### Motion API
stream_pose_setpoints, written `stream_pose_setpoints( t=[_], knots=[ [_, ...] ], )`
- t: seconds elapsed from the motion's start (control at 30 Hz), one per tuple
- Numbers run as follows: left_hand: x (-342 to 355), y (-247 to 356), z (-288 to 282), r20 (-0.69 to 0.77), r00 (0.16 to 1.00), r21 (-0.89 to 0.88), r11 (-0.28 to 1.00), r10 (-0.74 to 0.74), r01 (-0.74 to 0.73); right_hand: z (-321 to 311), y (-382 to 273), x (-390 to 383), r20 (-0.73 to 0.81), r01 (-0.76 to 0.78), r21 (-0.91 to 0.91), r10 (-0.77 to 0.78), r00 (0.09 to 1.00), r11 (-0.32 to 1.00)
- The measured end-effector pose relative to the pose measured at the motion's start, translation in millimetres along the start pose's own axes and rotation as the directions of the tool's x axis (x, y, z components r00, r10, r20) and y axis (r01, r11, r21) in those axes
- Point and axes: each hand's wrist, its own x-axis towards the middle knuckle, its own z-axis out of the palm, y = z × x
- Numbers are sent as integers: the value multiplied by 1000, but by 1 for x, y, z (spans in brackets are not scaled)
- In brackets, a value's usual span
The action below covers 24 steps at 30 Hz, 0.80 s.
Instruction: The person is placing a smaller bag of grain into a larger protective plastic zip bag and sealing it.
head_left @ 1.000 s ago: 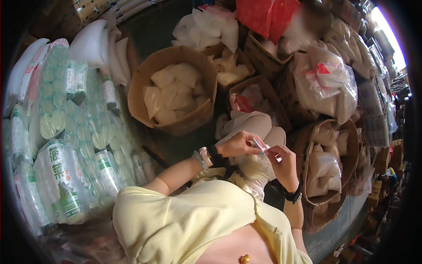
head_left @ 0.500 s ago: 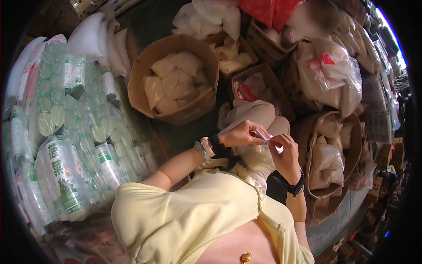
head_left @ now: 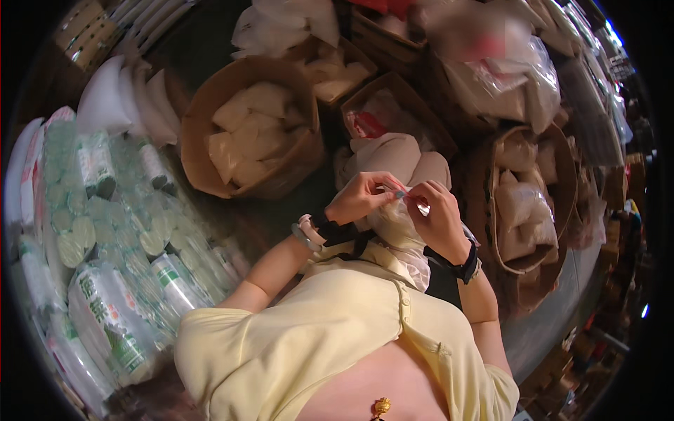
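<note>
Over my lap, my left hand (head_left: pixel 365 198) and my right hand (head_left: pixel 437 219) meet fingertip to fingertip. Both are closed in a pinch on a small piece of clear plastic (head_left: pixel 423 208). Most of that piece is hidden by the fingers, and its exact kind does not show. A shiny edge of it peeks out beside the right thumb. Light trousers (head_left: pixel 393 158) cover my knees just beyond the hands. Pale translucent plastic (head_left: pixel 401 242) lies on my lap below them.
A big cardboard box (head_left: pixel 203 98) with filled clear bags (head_left: pixel 253 130) stands ahead left. A smaller box (head_left: pixel 439 133) sits beyond my knees. At right is another box of bags (head_left: pixel 500 245). Wrapped green-and-white rolls (head_left: pixel 105 316) are stacked at left.
The whole view has shifted, so the boxes and my hands appear farther left. My fingertips are closer together, and less of the clear plastic piece shows between them.
</note>
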Motion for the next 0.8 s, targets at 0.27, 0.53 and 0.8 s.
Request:
stream_pose_setpoints(
  t=[0.27, 0.53, 0.8],
  knots=[
    [-1, 3, -5, -33, 999, 56, 998, -33, 35, -20, -5, -15, 23, 11, -154, -8, 1000, 988],
    [7, 13, 6, -9, 1000, 86, 996, -14, 15, -14, 5, -24, -13, -31, -203, 29, 999, 979],
    [5, 2, 7, -125, 988, 10, 996, 89, -89, -23, 6, -34, -53, 49, -274, -66, 996, 961]
  ],
)
